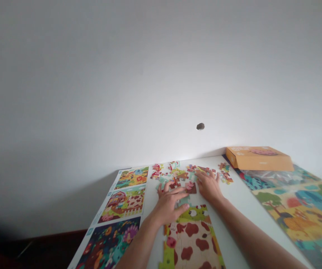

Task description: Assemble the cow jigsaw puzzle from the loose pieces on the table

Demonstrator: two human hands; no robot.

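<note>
A partly joined jigsaw puzzle point(194, 243) with a brown-spotted cow lies on the white table in front of me. Beyond its top edge, loose puzzle pieces point(180, 173) are scattered toward the wall. My left hand point(169, 203) rests palm down over several of them, fingers spread, just above the joined part. Farther right, my right hand point(209, 185) lies over loose pieces at the back, its fingers stretched out. Both palms hide whatever is directly beneath them. More loose pieces point(225, 176) lie to the right of my right hand.
A sheet with printed reference pictures point(124, 203) lies along the left. At the back right an orange box point(261, 158) stands near a clear plastic bag point(272, 177). An animal-scene puzzle point(303, 216) covers the right side. The white wall point(149, 93) borders the table and has a hole.
</note>
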